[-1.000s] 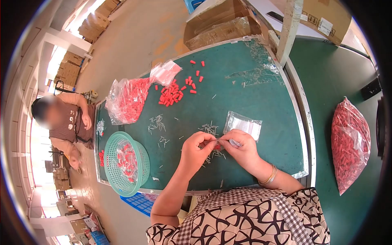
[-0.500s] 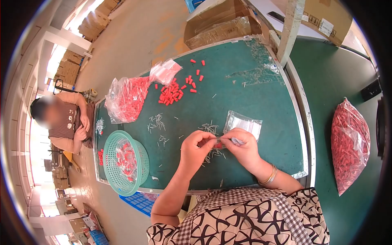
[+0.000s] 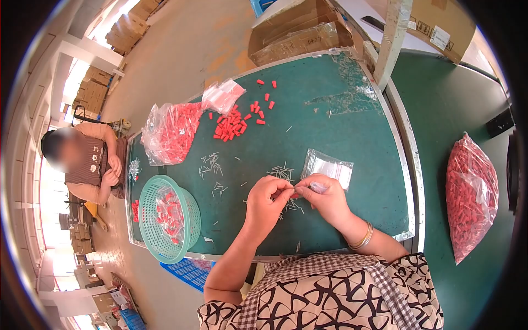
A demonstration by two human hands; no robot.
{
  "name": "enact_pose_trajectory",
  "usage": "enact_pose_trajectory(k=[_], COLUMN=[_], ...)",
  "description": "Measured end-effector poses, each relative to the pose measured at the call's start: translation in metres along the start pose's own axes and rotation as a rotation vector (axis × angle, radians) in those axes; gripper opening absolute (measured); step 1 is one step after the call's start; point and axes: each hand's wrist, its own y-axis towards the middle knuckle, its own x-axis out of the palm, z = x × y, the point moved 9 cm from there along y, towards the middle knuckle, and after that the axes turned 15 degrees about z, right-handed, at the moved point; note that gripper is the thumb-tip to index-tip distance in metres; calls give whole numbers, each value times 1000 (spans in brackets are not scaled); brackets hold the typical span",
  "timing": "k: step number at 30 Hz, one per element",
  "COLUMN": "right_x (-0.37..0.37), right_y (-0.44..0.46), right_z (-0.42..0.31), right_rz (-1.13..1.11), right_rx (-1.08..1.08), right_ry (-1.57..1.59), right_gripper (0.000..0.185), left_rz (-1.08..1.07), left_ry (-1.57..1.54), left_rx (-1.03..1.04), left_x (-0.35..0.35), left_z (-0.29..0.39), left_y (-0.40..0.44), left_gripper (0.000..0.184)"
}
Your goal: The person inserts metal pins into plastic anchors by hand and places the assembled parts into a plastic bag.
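My left hand (image 3: 268, 204) is closed in a pinch, its fingertips meeting those of my right hand (image 3: 328, 202) above the green table. A small clear plastic bag (image 3: 318, 187) is crumpled in my right hand's fingers. Something red shows just below the touching fingertips; what my left fingers pinch is too small to tell. Thin metal pins (image 3: 283, 172) lie scattered under and behind the hands. Beyond my right hand lies a stack of clear zip bags (image 3: 329, 169).
Loose red plugs (image 3: 231, 125) lie beside a big bag of them (image 3: 175, 132). A green basket (image 3: 193, 220) holds bagged red pieces. More pins (image 3: 209, 165) lie mid-table. Another full bag (image 3: 471, 198) is at right. A person (image 3: 91, 159) sits at the far left end.
Both hands stay together over the pins. My left hand has shifted slightly right, and the fingers of both hands have changed their pinch a little.
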Motion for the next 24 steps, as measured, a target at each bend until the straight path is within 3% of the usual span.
enact_pose_trajectory(k=[4,10,19,24], right_x=[2,1,3,13], right_y=[-1,1,0,-5], right_z=[3,-2,-2,16], right_rz=[-45,-29,-40,-158], right_rx=[99,-61,-91,99], right_ry=[-3,55,15,93], right_gripper=[7,5,5,11], left_rz=[14,-21,20,130], left_ry=[-47,-70,-116,75], left_rx=[-12,-63,-113,17], left_x=[0,0,-12,-46], left_z=[1,-12,-22,-7], left_y=[-1,-1,-8,-16], left_gripper=[6,5,7,7])
